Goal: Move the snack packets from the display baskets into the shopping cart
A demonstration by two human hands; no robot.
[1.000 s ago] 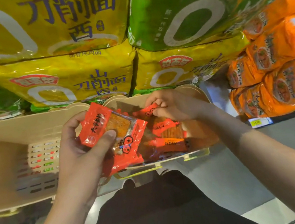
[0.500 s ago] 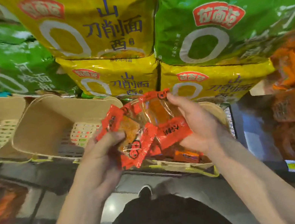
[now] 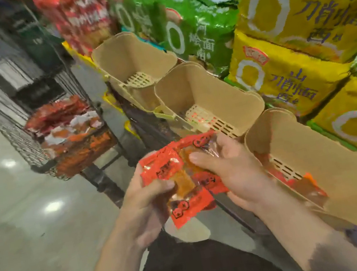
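the left hand (image 3: 147,203) and right hand (image 3: 229,174) grip a bunch of red snack packets (image 3: 180,178) together, apparently so none slip. they hover beside the nearest display basket (image 3: 338,181), where a few packets remain, the shopping cart (image 3: 31,147) waiting well apart on the left.

Three tan display baskets hang in a row along the shelf front, running from far left to near right. The far basket (image 3: 132,57) and the middle basket (image 3: 208,96) show only their slotted bottoms. The near basket (image 3: 336,169) has a few red snack packets (image 3: 300,183) lying in it. Behind the baskets, big noodle bags are stacked: yellow bags (image 3: 297,30) on the right, green bags (image 3: 186,21) further left. On the pale shiny floor (image 3: 32,220) at far left stands a wire shopping cart (image 3: 38,145) with a heap of red and orange packets (image 3: 69,130) inside.
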